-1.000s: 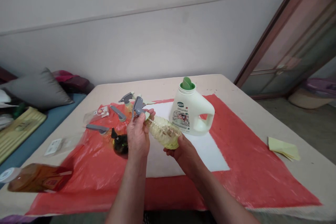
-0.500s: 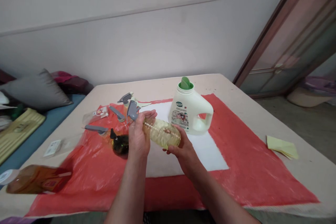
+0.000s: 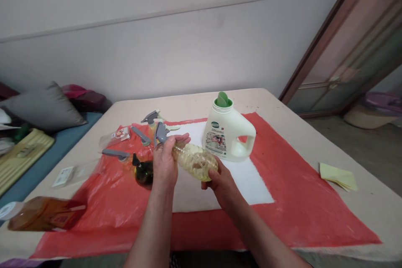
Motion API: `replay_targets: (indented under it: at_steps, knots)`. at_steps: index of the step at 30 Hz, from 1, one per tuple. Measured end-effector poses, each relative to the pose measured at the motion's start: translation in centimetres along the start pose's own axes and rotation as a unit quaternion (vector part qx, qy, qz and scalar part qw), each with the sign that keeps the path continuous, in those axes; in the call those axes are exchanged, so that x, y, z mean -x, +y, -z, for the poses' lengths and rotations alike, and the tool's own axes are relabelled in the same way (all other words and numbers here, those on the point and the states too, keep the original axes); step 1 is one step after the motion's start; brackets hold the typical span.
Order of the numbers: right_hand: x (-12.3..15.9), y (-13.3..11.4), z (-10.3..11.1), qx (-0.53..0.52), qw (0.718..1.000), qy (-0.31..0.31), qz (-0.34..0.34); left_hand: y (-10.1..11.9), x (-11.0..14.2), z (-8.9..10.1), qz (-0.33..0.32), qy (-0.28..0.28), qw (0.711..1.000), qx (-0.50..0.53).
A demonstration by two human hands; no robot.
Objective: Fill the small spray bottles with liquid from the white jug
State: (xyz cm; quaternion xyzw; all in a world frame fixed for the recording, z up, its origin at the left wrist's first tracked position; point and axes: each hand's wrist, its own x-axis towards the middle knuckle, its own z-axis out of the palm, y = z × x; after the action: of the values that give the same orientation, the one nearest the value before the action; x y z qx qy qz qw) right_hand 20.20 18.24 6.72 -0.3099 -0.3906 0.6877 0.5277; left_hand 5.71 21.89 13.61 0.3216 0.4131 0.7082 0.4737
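Observation:
A clear spray bottle (image 3: 193,160) with pale yellow liquid is held nearly sideways above a white sheet (image 3: 216,199). Its grey trigger head (image 3: 161,132) points to the upper left. My left hand (image 3: 166,161) supports the bottle's neck end, thumb over it and fingers stretched out behind. My right hand (image 3: 221,180) is closed around the base. Just beyond stands a white detergent jug (image 3: 228,134) with a green spout (image 3: 222,99) and no cap on it. Left of my left hand is a dark pump bottle (image 3: 144,173).
Red plastic sheeting (image 3: 314,213) lies under the white sheet on a beige table (image 3: 339,155). More grey-headed spray bottles (image 3: 152,118) stand at the back left. A large amber bottle (image 3: 44,213) lies at the front left. Yellow paper notes (image 3: 337,175) rest on the right.
The spray bottle has turned slightly in my hands, and the liquid inside looks more bubbly. My right thumb has shifted up along its base. The things on the table have stayed put.

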Motion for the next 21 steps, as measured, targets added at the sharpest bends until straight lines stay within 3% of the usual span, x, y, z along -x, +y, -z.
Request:
replay_targets:
  at_steps: [9,21]
  knots:
    - [0.0,0.9,0.1,-0.026,0.999,-0.029,-0.028,0.0,0.0,0.1,-0.020,0.004,0.999,-0.046]
    - [-0.2,1.6,-0.3,-0.097,0.993,-0.020,-0.063,-0.1,-0.1,0.1,-0.019,0.002,0.999,-0.046]
